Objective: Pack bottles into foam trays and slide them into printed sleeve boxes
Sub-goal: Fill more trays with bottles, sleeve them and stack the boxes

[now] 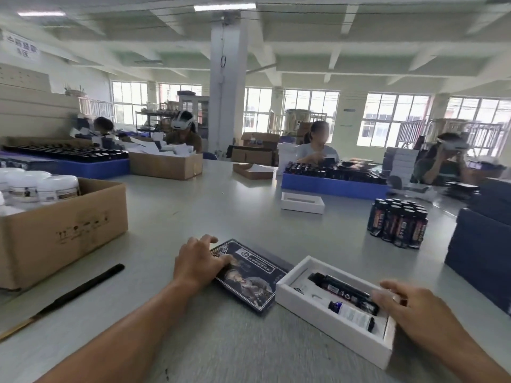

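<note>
A dark printed sleeve box (250, 280) lies flat on the grey table in front of me. My left hand (197, 261) rests on its left end, fingers spread and pressing down. Just to the right sits a white foam tray (333, 309) holding a dark bottle (343, 290) and a smaller white bottle with a blue cap (352, 315). My right hand (406, 308) touches the tray's right end, fingers over the bottle ends. A cluster of loose dark bottles (398, 222) stands further back on the right.
An empty white foam tray (302, 202) lies mid-table before a blue crate of bottles (333, 186). A cardboard box of white jars (59, 225) stands left, a black stick (69, 295) beside it. Dark stacked boxes (481, 244) rise at right. Other people work opposite.
</note>
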`<state>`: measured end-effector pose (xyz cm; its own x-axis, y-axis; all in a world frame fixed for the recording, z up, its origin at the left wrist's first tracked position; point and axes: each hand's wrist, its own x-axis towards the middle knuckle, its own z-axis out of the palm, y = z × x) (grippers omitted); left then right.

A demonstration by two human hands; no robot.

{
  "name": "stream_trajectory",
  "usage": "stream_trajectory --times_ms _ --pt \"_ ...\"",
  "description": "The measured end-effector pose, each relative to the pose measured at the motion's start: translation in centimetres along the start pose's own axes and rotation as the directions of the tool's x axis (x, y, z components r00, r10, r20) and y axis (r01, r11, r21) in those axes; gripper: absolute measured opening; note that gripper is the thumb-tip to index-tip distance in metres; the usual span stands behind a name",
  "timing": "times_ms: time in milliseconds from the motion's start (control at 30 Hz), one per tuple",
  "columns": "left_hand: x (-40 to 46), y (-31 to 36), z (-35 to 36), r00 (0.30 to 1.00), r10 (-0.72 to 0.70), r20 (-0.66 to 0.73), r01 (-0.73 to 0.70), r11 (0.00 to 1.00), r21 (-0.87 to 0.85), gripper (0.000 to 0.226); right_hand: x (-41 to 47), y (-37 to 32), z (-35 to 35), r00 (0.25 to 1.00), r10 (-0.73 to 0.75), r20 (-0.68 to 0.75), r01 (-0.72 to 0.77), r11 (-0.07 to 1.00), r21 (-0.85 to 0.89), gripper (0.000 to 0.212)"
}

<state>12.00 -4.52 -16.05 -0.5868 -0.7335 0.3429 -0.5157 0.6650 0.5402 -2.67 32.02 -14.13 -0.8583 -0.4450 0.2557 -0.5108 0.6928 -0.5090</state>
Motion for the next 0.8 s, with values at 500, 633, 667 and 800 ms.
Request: stream_trajectory --times_ms 500,633,667,800 --pt "-4.1 4.6 -2.0 0.965 0.126 -0.23 -0.237 0.798 -0.554 0.027 0.0 0.7 -0.3 1.0 0.024 0.011 -0.024 1.0 0.001 0.048" --pt "-4.4 5.3 -1.7 0.924 0.11 -0.367 -0.299 0.804 -0.514 0.018 -0.3 0.2 -0.8 0.998 0.043 0.048 -0.044 0.999 0.021 0.049" --pt "-4.2 5.1 -1.5 0.922 0.078 -0.379 -0.274 0.822 -0.499 0.016 -0.4 0.2 -1.0 0.996 0.057 0.062 -0.059 0.998 0.037 0.051" --pt "-2.8 2.5 -0.7 0.943 -0.092 -0.319 -0.033 0.929 -0.367 0.018 -0.6 0.0 -2.1 0.98 0.171 0.102 -0.178 0.982 0.061 0.067"
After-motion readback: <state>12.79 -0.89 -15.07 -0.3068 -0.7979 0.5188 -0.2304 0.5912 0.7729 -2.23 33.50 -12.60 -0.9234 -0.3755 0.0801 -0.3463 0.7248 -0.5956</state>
